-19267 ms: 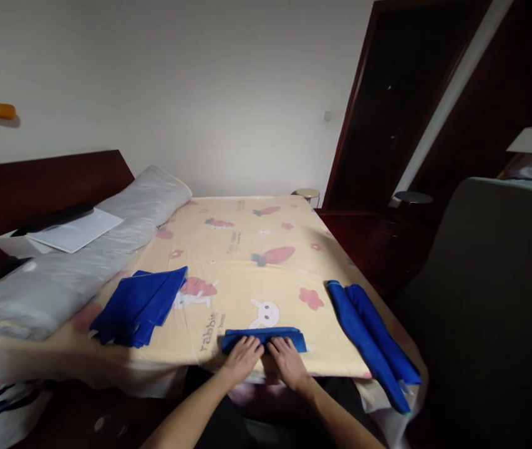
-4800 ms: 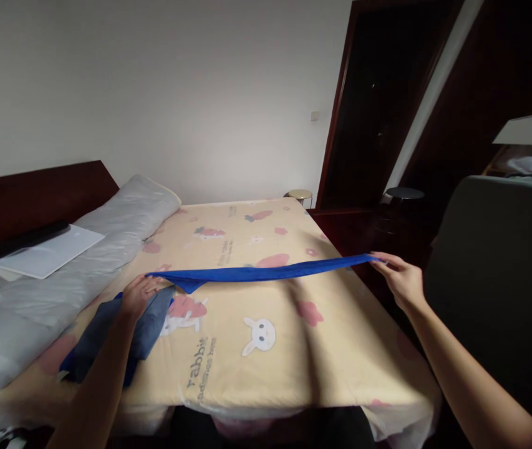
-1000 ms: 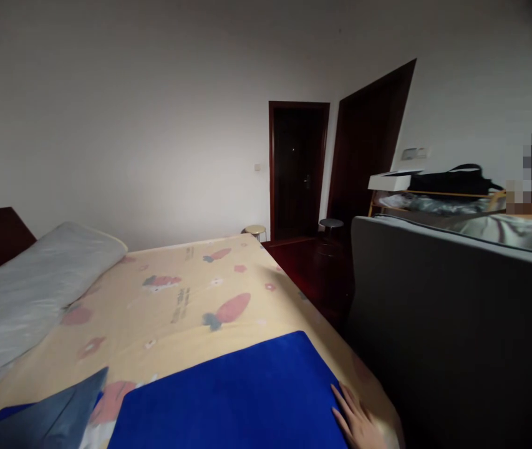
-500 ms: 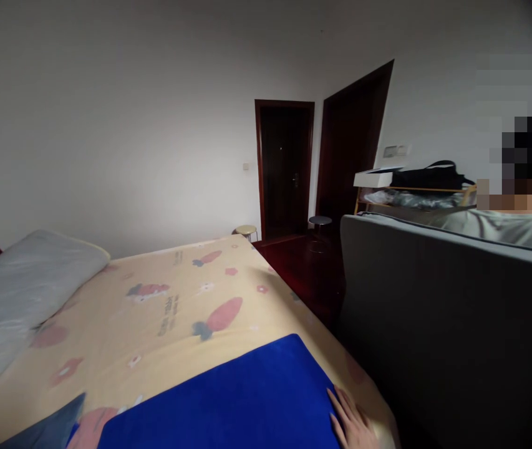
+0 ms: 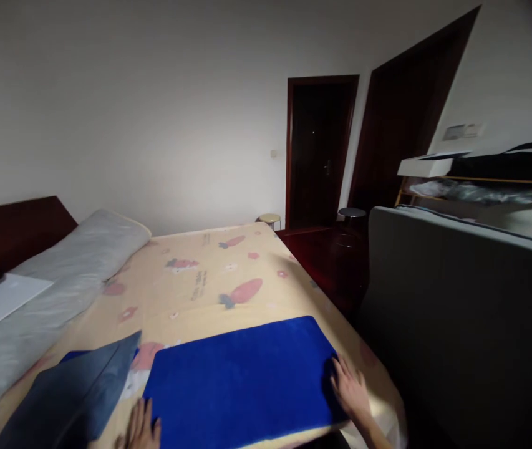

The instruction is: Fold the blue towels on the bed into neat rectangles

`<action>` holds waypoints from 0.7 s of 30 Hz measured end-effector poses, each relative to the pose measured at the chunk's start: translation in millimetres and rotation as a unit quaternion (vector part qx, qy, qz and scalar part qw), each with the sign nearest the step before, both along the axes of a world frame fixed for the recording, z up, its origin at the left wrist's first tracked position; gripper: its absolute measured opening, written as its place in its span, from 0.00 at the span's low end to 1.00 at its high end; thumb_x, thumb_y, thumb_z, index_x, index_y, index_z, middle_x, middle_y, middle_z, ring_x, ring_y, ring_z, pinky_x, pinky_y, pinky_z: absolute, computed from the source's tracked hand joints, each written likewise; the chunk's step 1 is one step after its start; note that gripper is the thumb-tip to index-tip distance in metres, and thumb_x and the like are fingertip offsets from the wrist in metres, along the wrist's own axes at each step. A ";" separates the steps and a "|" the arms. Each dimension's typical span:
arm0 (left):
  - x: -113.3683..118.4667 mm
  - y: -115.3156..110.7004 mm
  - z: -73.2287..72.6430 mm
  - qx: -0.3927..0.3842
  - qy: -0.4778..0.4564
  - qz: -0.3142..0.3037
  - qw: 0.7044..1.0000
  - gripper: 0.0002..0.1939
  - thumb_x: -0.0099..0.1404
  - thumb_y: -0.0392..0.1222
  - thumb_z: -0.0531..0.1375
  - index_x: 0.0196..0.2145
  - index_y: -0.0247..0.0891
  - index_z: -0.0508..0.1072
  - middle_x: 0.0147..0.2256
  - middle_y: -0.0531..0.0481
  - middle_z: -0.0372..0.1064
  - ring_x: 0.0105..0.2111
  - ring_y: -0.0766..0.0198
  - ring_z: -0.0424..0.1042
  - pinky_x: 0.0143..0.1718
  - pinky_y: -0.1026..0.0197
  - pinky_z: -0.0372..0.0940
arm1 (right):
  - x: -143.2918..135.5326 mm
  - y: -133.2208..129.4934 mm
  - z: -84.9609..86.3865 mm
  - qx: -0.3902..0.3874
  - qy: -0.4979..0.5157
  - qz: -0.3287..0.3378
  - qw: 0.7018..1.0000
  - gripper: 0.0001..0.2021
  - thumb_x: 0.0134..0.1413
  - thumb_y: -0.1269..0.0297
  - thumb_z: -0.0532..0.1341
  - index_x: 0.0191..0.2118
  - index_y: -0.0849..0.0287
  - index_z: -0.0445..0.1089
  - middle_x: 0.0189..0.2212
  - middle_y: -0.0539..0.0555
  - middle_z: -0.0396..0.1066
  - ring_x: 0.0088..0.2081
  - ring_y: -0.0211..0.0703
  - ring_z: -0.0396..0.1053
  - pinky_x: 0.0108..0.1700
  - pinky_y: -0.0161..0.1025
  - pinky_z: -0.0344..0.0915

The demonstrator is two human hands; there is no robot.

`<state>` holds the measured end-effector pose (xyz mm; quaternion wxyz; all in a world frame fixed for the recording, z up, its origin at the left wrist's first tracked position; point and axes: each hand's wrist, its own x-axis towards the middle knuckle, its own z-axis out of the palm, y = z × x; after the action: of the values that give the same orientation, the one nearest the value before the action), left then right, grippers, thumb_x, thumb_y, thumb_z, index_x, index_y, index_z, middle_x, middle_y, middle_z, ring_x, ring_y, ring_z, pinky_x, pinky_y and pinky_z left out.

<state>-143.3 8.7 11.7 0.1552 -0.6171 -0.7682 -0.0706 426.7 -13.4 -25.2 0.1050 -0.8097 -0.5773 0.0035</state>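
A flat blue rectangular cloth or mat [image 5: 242, 374] lies on the bed, smooth on top. At its right edge rests my right hand [image 5: 352, 391], fingers stretched out and touching the border. My left hand [image 5: 143, 429] is beside the lower left edge with its fingers apart; only part of it shows at the bottom of the view. Left of the mat sits a grey-blue piece of fabric [image 5: 73, 390], angled, with a bit of blue showing under it. I cannot tell whether the two pieces are joined.
The bed has a yellow sheet [image 5: 219, 268] printed with carrots and flowers. A grey pillow or folded quilt [image 5: 88, 268] and a white board [image 5: 8, 299] are on the left. A grey panel [image 5: 462, 312] stands at right, before a shelf [image 5: 476, 178]. Two stools [image 5: 270, 218] are near the doors.
My view has turned left and down, taking the person at right out of sight. My left hand has come into view at the mat's left edge. The right hand stays at the right edge.
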 end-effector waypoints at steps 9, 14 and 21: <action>177.6 11.7 -15.7 -0.038 -0.055 -0.153 0.986 0.26 0.69 0.40 0.41 0.64 0.42 0.52 0.65 0.49 0.48 0.64 0.59 0.49 0.60 0.49 0.49 | -180.9 23.8 29.2 0.011 0.102 0.163 0.981 0.27 0.64 0.56 0.41 0.66 0.56 0.49 0.67 0.55 0.42 0.67 0.46 0.40 0.65 0.52 0.43; 216.2 1.6 -52.5 -0.069 -0.086 -0.219 0.969 0.27 0.68 0.43 0.43 0.64 0.46 0.50 0.65 0.53 0.45 0.64 0.56 0.49 0.61 0.44 0.48 | -231.9 15.3 12.8 -0.010 0.149 0.252 0.956 0.27 0.63 0.60 0.44 0.67 0.52 0.45 0.67 0.50 0.38 0.67 0.47 0.37 0.66 0.53 0.41; 205.4 7.6 -81.3 -0.102 -0.112 -0.220 0.964 0.27 0.68 0.46 0.42 0.64 0.46 0.49 0.65 0.53 0.45 0.64 0.55 0.51 0.61 0.45 0.50 | -225.9 17.0 -19.0 -0.002 0.148 0.257 0.955 0.27 0.63 0.58 0.46 0.67 0.50 0.45 0.67 0.51 0.38 0.67 0.50 0.40 0.65 0.55 0.45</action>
<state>62.0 16.3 -69.6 -0.0146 -0.7717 -0.6290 -0.0928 200.7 3.6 -44.3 0.1835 -0.6249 -0.7437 0.1509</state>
